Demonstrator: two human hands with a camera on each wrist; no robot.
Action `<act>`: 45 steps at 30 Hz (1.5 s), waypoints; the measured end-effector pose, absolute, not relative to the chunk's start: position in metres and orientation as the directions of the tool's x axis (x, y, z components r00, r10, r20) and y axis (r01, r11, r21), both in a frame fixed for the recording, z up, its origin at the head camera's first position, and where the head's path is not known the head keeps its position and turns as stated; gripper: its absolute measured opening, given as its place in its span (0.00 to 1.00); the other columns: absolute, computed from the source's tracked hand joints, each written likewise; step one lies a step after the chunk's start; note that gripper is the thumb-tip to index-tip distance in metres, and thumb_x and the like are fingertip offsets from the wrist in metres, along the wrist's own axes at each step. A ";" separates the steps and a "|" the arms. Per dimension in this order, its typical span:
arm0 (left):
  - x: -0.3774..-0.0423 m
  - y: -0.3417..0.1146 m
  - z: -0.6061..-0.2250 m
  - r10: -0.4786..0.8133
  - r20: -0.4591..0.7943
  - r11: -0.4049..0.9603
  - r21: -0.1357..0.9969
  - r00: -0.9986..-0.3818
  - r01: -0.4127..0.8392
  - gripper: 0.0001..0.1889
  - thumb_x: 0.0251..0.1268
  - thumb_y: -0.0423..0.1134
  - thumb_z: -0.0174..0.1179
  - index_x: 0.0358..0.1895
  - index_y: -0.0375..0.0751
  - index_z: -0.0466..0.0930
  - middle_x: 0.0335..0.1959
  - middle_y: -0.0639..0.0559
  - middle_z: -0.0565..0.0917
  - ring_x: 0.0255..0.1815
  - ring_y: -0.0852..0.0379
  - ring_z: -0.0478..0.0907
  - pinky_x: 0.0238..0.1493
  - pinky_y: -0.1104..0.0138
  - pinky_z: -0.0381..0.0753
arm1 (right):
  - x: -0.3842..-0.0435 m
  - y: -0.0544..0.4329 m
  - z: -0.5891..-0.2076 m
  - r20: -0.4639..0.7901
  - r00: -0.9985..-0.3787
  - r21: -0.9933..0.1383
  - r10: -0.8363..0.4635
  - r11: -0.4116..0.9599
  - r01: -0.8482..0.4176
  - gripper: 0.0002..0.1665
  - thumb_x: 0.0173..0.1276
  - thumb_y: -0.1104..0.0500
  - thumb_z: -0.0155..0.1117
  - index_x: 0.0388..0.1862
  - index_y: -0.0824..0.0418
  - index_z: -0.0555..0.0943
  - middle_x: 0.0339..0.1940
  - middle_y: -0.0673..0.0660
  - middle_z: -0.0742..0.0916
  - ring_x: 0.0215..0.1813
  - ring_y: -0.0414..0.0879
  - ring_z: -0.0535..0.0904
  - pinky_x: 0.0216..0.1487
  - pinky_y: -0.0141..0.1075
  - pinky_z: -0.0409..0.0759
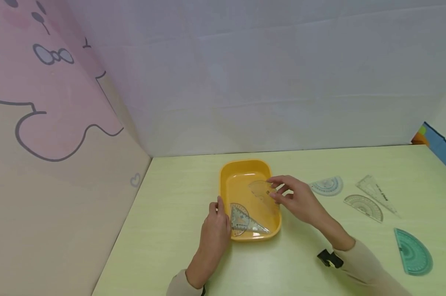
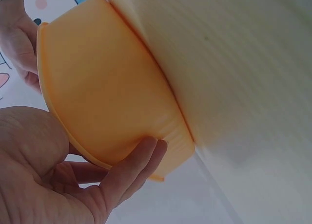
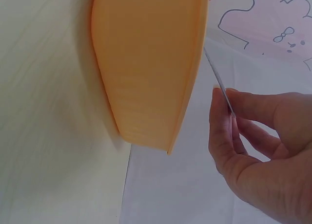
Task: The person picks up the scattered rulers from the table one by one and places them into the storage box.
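My left hand [image 1: 216, 226] grips the left wall of a yellow plastic tray [image 1: 223, 176], some fingers lying along its outside in the left wrist view. At the tray's right side my right hand [image 1: 295, 197] pinches a clear protractor [image 1: 259, 188] between thumb and fingertips. That protractor hangs over the inside of the tray and appears edge-on as a thin strip in the right wrist view. Lying in the near end of the tray, a clear set square [image 1: 247, 222] overlaps another protractor [image 1: 241, 209], which is partly hidden.
Right of the tray lie a bluish clear protractor [image 1: 328, 186], a greyish clear protractor [image 1: 364, 206] and a long clear set square [image 1: 378, 194]. Closer to me is a green protractor [image 1: 414, 253]. A white sheet [image 1: 267, 90] hangs behind the pale table [image 1: 164, 238], with a printed wall covering at left.
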State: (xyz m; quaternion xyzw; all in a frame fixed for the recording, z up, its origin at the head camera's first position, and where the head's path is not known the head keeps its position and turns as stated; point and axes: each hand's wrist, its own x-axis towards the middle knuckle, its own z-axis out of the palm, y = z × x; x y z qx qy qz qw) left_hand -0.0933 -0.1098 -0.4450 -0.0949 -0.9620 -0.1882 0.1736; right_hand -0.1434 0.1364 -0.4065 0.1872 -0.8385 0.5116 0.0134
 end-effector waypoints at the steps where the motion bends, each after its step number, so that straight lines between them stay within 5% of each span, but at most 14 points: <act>1: -0.093 -0.110 -0.445 0.116 0.367 0.912 0.329 -0.923 0.246 0.27 0.63 0.22 0.65 0.65 0.17 0.71 0.47 0.31 0.78 0.24 0.51 0.81 0.24 0.67 0.83 | -0.144 0.135 -0.407 0.214 -0.929 -0.849 -0.302 0.414 -0.329 0.21 0.67 0.70 0.71 0.58 0.67 0.81 0.46 0.60 0.85 0.42 0.50 0.83 0.37 0.35 0.87; 23: -0.094 -0.109 -0.444 0.101 0.327 0.914 0.342 -0.940 0.217 0.26 0.66 0.24 0.64 0.66 0.17 0.71 0.48 0.31 0.78 0.26 0.49 0.82 0.27 0.64 0.85 | -0.152 0.113 -0.414 0.230 -0.895 -0.751 -0.381 0.515 -0.412 0.20 0.67 0.68 0.71 0.58 0.63 0.84 0.46 0.55 0.85 0.43 0.47 0.82 0.43 0.33 0.84; 45: -0.095 -0.109 -0.445 0.099 0.332 0.917 0.336 -0.938 0.216 0.26 0.66 0.25 0.64 0.66 0.17 0.72 0.48 0.31 0.78 0.25 0.50 0.81 0.26 0.64 0.84 | -0.159 0.104 -0.421 0.212 -0.760 -0.627 -0.614 0.511 -0.588 0.15 0.70 0.68 0.67 0.55 0.65 0.84 0.45 0.56 0.85 0.42 0.45 0.80 0.45 0.36 0.84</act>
